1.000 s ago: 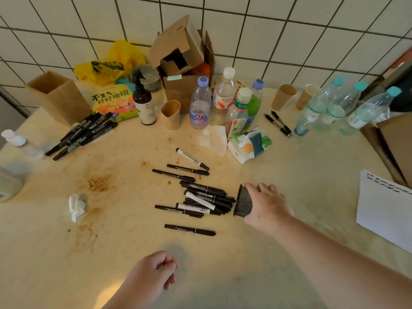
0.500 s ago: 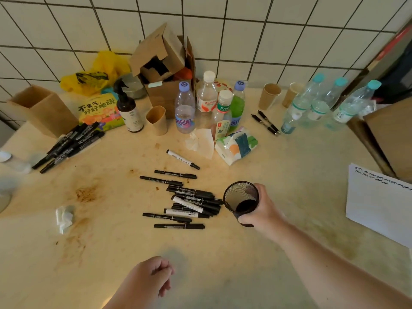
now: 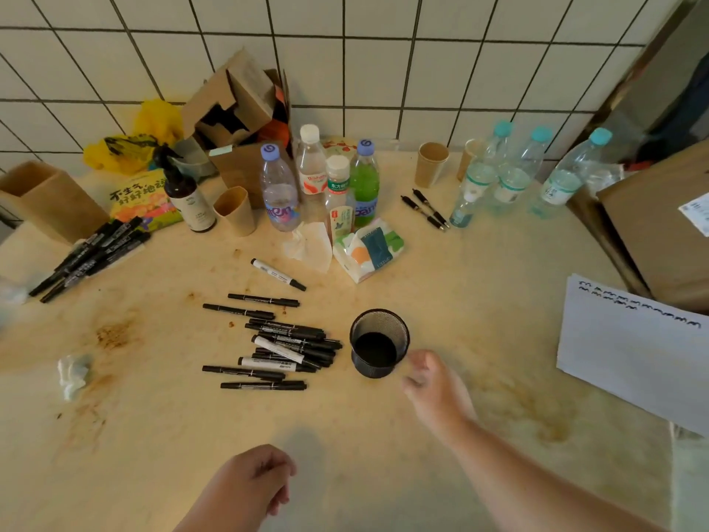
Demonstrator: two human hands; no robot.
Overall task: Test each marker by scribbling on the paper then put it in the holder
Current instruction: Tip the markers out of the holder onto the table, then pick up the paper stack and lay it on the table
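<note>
Your right hand (image 3: pixel 433 382), fingers blurred, hovers at 4 o'clock of the mesh holder (image 3: pixel 379 342); a knock topples it. Your left hand (image 3: pixel 249 489) curls loosely, empty.

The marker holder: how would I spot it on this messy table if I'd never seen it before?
Start at the heap of black markers near the middle of the beige table. Just right of that heap stands the holder, upright and empty, with the right hand close beside it. It is the only black wire-mesh cup here; the other cups are brown paper ones.
</note>
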